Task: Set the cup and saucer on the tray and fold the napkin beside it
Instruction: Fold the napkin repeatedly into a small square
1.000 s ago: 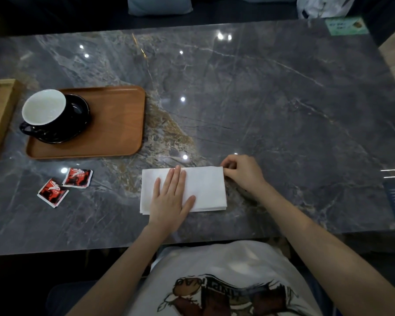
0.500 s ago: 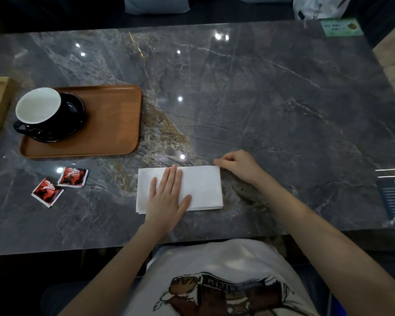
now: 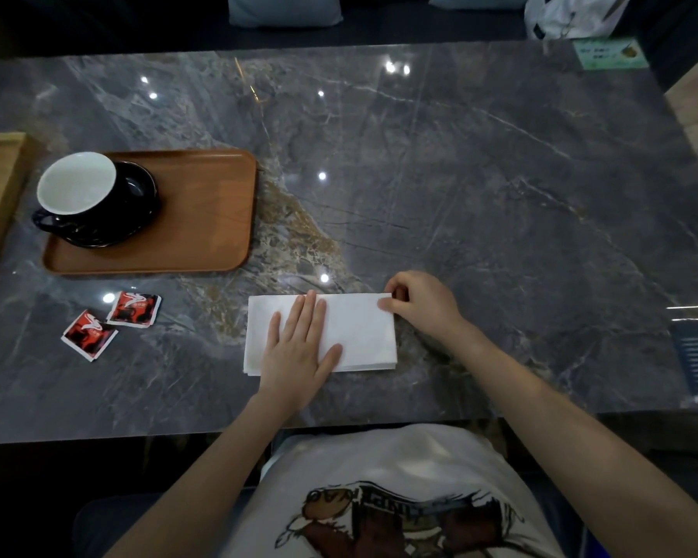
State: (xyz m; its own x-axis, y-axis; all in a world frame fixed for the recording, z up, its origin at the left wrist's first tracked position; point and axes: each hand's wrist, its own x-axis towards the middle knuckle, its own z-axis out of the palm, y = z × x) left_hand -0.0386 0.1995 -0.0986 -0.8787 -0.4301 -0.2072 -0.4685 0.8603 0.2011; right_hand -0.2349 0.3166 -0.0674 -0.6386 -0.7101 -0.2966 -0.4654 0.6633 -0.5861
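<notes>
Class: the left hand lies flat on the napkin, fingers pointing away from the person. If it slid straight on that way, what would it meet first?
Past the napkin edge, the left hand would likely meet only bare table; the tray sits off to the left.

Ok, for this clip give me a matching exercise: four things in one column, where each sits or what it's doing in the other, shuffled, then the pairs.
Things:
1. black cup with white inside
2. white folded paper napkin
3. red sachets
4. right hand

States:
A. loose on the grey marble table, in front of the tray
B. pinching the napkin's far right corner
C. on a black saucer on the brown wooden tray
D. pressed flat under the left hand

Pairs: 1-C, 2-D, 3-A, 4-B
</notes>
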